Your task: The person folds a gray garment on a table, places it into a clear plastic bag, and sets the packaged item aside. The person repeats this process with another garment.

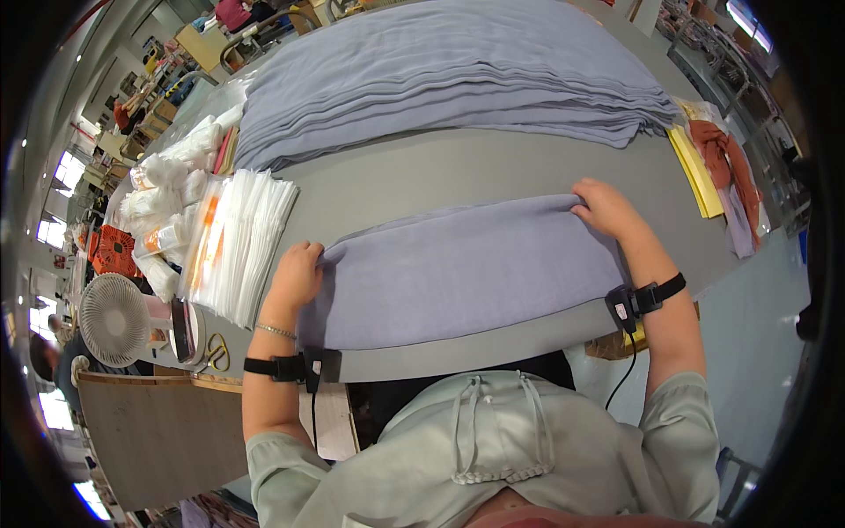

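Bright windows (69,172) line the left side; 1 long light (748,25) glows at upper right. Pale floor (748,321) shows right of the grey table (387,180), with a wooden panel (167,431) at lower left.

White desk fan (114,319) at left of frame; gold-handled scissors (215,354) lie to its right. Orange perforated item (113,251) noted above the fan. Stacked white bags (253,242) left of centre. Yellow sheets (694,172), rust-coloured cloth (723,151) at upper right.

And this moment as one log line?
left hand: gripping cloth, left end; right hand: gripping cloth, right end; cloth: on table; cloth stack: beyond
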A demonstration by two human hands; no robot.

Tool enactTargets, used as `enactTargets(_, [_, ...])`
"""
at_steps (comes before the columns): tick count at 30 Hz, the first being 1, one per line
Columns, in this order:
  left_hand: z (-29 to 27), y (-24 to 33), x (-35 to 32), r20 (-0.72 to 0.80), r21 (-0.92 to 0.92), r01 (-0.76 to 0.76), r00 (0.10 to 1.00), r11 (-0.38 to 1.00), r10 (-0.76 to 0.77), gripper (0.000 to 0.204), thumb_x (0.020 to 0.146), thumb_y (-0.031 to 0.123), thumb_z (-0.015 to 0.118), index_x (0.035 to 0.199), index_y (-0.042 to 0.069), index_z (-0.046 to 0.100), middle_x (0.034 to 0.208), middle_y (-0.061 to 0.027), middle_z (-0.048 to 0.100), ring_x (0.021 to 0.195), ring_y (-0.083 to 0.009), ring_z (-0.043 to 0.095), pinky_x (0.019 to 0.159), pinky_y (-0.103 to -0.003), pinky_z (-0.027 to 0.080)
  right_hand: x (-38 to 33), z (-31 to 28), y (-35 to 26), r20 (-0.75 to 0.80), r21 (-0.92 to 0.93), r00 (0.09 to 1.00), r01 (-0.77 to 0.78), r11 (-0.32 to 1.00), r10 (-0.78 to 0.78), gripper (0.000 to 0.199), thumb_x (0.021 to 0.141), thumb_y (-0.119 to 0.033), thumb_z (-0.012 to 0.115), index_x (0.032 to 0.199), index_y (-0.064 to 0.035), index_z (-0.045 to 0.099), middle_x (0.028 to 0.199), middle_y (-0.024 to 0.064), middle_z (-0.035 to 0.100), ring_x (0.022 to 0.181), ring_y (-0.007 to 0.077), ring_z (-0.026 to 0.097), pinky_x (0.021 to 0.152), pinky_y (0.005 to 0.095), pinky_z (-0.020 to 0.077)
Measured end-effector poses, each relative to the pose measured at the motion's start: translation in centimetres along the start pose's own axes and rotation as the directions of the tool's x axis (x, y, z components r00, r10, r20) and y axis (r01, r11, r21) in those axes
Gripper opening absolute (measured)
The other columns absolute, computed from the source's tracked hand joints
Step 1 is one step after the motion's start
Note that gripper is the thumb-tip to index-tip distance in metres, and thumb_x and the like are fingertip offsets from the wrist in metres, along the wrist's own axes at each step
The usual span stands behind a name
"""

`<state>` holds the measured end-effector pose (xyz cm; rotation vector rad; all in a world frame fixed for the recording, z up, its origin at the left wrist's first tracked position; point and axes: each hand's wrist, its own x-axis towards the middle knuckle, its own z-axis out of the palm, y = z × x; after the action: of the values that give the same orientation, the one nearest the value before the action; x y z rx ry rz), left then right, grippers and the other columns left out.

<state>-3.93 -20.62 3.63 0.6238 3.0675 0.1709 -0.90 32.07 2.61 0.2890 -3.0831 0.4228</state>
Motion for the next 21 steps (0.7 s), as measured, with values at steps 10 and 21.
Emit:
enactTargets(10, [-7.3, 1.0, 2.8, -0.545, 0.222, -0.141, 0.802, 0.965, 0.243, 0.022, 0.066, -0.005, 0.061, 0.086, 0.002, 0.056, 0.094, -0.0110, 0.056, 0.087, -0.0318, 0.055, 0.078, -0.039, 0.045, -1.6, -7.6, -0.3, -0.622, -0.167, 0.754, 0.136, 0.976, -0.212, 0.038, 0.068, 0.006, 0.065, 0.102, -0.0040, 0.053, 0.100, 0.0147, 0.060, 0.090, 0.0371, 0.060, 0.074, 0.0415, 0.0494])
enactTargets(21, [0.1, 3.6, -6.9, -0.189, -0.136, -0.213, 0.964, 0.968, 0.186, 0.027, 0.075, 0.002, 0.062, 0.101, 0.000, 0.059, 0.113, -0.0152, 0.058, 0.103, -0.0354, 0.056, 0.087, -0.039, 0.048, -12.8, -0.6, -2.2, -0.261, -0.076, 0.957, 0.114, 0.991, -0.130, 0.035, 0.073, -0.007, 0.069, 0.106, -0.0032, 0.059, 0.108, 0.0123, 0.060, 0.097, 0.0324, 0.058, 0.081, 0.0383, 0.0493])
